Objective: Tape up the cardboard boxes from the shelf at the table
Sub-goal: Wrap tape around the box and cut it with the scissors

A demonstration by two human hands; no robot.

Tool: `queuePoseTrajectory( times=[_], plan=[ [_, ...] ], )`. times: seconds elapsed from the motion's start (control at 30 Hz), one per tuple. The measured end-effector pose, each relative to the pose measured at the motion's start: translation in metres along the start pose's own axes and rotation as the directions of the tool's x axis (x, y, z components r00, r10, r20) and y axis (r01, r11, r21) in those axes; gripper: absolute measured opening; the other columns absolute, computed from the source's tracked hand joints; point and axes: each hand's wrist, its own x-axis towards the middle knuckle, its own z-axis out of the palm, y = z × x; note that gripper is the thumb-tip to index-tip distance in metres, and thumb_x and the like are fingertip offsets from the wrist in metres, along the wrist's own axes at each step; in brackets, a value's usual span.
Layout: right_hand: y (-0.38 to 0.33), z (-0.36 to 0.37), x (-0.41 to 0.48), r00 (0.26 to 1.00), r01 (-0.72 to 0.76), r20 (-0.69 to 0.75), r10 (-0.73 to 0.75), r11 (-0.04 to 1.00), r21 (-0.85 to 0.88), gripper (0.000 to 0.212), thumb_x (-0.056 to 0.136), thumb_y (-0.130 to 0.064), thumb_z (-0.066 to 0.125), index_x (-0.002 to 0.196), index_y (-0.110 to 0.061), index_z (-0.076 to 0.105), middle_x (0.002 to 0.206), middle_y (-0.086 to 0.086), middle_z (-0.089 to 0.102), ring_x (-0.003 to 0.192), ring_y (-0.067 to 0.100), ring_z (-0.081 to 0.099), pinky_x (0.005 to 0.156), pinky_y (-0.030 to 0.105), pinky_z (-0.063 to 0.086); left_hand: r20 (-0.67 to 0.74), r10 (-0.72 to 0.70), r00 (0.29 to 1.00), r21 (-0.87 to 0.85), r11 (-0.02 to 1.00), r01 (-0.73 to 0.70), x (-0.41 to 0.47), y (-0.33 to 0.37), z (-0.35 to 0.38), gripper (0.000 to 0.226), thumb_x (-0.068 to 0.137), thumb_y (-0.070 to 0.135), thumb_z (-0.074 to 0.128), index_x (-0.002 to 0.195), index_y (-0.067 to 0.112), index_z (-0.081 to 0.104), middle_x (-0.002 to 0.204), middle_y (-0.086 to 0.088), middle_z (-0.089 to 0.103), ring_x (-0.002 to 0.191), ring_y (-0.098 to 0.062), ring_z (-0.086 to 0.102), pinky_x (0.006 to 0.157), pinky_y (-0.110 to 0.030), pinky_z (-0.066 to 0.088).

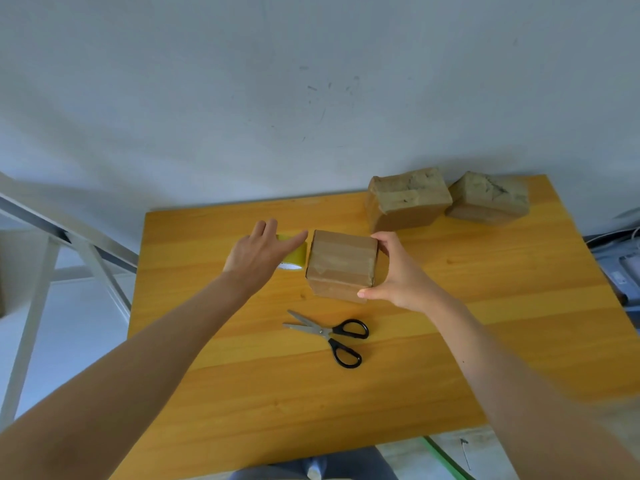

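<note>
A small cardboard box (pixel 341 263) with tape across its top stands in the middle of the wooden table (pixel 450 341). My right hand (pixel 398 275) grips its right side, thumb at the near corner and fingers at the far corner. A yellow tape roll (pixel 296 256) lies just left of the box. My left hand (pixel 263 252) reaches over the roll with straight fingers, partly hiding it; whether it touches the roll I cannot tell.
Black-handled scissors (pixel 332 334) lie open on the table in front of the box. Two taped cardboard boxes (pixel 407 199) (pixel 488 199) sit at the far right by the wall. A metal frame (pixel 52 258) stands left of the table.
</note>
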Motion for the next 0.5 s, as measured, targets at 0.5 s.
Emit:
queuePoseTrajectory(
  times=[0.5],
  plan=[
    [-0.063,0.045,0.043,0.973,0.198,0.064,-0.22,0.665,-0.721,0.106,0.069,-0.029,0.085,0.151,-0.015,0.02,0.142,0.009,0.039,0.128,0.029,0.042,0.107,0.043,0.035,-0.004,-0.014,1.0,-0.049,0.999,0.014,-0.008,-0.002,-0.008,0.092,0.085,-0.008,0.054,0.153,0.03,0.005,0.13,-0.015,0.035,0.115,-0.028,0.04,0.063,-0.027,0.042]
  ],
)
